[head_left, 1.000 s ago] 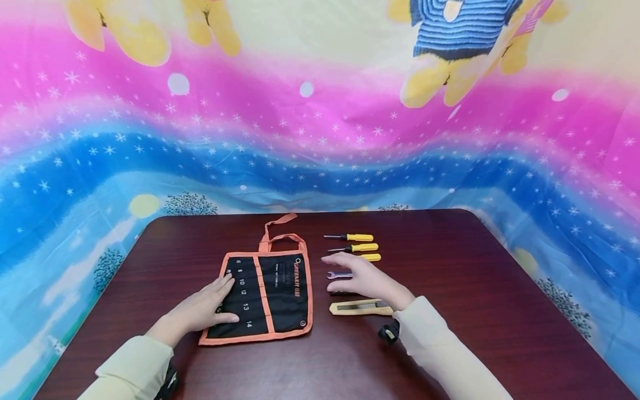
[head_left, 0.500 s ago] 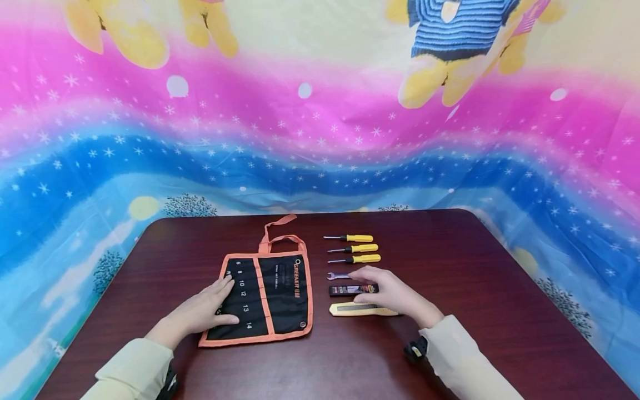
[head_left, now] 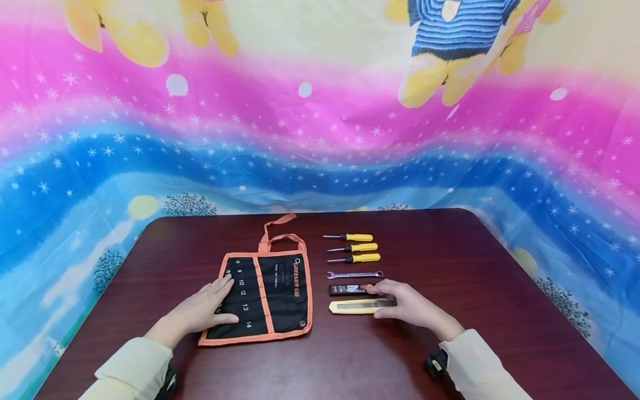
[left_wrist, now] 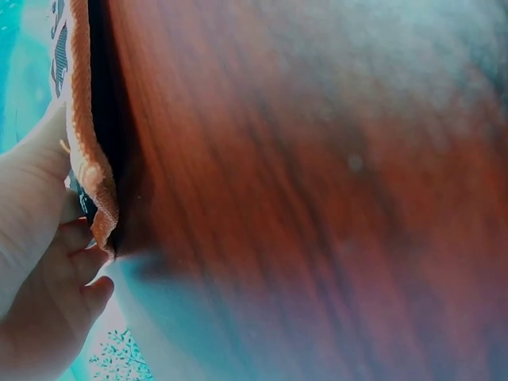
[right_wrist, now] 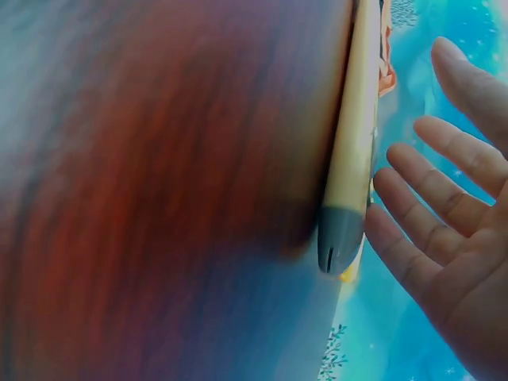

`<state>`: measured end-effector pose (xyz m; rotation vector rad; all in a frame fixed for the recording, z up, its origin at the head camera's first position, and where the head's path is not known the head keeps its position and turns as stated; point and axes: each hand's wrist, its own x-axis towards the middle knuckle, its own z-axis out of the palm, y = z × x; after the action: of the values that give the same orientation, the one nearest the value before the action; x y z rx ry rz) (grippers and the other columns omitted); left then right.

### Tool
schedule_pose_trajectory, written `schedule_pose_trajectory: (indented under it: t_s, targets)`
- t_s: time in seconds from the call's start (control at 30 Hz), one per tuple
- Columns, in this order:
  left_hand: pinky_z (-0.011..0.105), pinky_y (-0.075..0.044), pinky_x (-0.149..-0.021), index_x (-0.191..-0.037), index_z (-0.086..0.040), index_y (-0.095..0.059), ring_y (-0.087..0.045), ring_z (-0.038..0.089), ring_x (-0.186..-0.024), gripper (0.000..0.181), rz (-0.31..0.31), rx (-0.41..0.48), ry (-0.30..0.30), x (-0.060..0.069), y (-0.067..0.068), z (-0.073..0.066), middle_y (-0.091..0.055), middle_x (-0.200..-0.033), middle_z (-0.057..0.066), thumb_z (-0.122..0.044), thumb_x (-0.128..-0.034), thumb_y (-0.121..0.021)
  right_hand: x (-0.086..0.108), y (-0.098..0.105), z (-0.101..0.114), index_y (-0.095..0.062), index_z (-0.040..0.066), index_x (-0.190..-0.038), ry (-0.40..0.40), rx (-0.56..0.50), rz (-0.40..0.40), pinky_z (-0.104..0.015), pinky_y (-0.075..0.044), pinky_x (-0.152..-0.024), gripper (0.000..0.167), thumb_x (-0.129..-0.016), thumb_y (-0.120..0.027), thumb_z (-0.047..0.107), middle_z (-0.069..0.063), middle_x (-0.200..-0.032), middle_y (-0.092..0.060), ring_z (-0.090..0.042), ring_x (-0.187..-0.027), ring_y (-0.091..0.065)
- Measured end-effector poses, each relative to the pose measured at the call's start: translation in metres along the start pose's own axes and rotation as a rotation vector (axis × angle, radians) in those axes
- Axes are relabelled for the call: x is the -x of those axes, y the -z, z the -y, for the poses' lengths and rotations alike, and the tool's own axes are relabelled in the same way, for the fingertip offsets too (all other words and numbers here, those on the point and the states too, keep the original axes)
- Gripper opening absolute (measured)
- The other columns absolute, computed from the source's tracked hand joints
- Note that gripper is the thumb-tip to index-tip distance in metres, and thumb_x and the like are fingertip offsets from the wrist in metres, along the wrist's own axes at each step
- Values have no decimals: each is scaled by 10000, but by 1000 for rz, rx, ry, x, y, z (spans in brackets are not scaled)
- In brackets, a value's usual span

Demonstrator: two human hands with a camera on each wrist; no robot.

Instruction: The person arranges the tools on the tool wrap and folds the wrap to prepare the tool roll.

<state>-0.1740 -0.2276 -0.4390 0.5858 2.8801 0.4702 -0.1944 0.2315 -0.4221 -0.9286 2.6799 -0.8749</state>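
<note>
A black tool pouch [head_left: 287, 303] with orange edging and numbered slots lies flat on the table. My left hand [head_left: 197, 308] rests on its left side with fingers extended. The left wrist view shows the pouch's orange edge [left_wrist: 83, 143] by that hand. Over the right end of a pale yellow utility knife [head_left: 350, 307] hovers my right hand [head_left: 412, 305], its fingers spread and holding nothing. In the right wrist view, the knife's grey end [right_wrist: 341, 238] is close to the fingertips. A black blade case [head_left: 345, 289] lies just beyond the knife, its right end partly behind the fingers.
A combination wrench [head_left: 355, 275] lies beyond the blade case. Farther back, three yellow-handled screwdrivers [head_left: 366, 258] lie in a row. The pouch's orange strap [head_left: 265, 236] stretches toward the rear table edge. A patterned cloth [head_left: 320, 166] hangs behind the dark wooden table [head_left: 475, 266].
My right hand has drawn back toward me and to the right, from above the wrench to the knife, uncovering the screwdrivers and wrench. The left hand stays put on the pouch.
</note>
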Motion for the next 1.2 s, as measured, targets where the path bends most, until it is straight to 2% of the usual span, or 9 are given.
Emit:
schedule_pose_trajectory:
  t_s: [0.17,0.53,0.87,1.07,1.2]
  targets:
    - [534,-207,-1042,-1368,84,-350,-267,403,-1301,929,-10,-20,-13,-1,0,1,-300,-1415,267,-580,-775,-615,3,0,-3,-621,87,-1169,-30,58,25,-365,-482,-815,402,-807,-721,229,-29,-1137,-556,-205,-1018,-530]
    - [528,-212,-1042,-1369,82,-350,-264,401,-1303,927,-5,-11,-9,-1,1,0,-297,-1417,265,-574,-773,-622,3,0,-3,-643,104,-1130,-100,93,76,-350,-491,-773,380,-777,-750,197,2,-1071,-559,-183,-938,-533]
    - [526,-215,-1042,-1371,81,-347,-261,401,-1304,931,0,-11,-1,-1,0,-1,-294,-1421,262,-574,-770,-624,1,-2,-4,-653,95,-1108,-72,133,70,-311,-501,-740,359,-763,-753,111,23,-1024,-583,-147,-890,-549]
    - [529,-220,-1039,-1368,83,-351,-264,405,-1302,935,4,-9,2,1,0,-2,-299,-1416,266,-576,-766,-627,0,-2,-1,-661,101,-1091,-58,128,83,-296,-503,-722,327,-776,-744,122,40,-1014,-585,-133,-880,-546]
    - [528,-220,-1039,-1367,82,-355,-267,402,-1301,929,-2,-17,4,1,1,-3,-302,-1415,264,-570,-766,-632,-5,-1,4,-654,99,-1101,-10,131,62,-277,-499,-712,328,-785,-735,123,37,-1018,-589,-108,-862,-537]
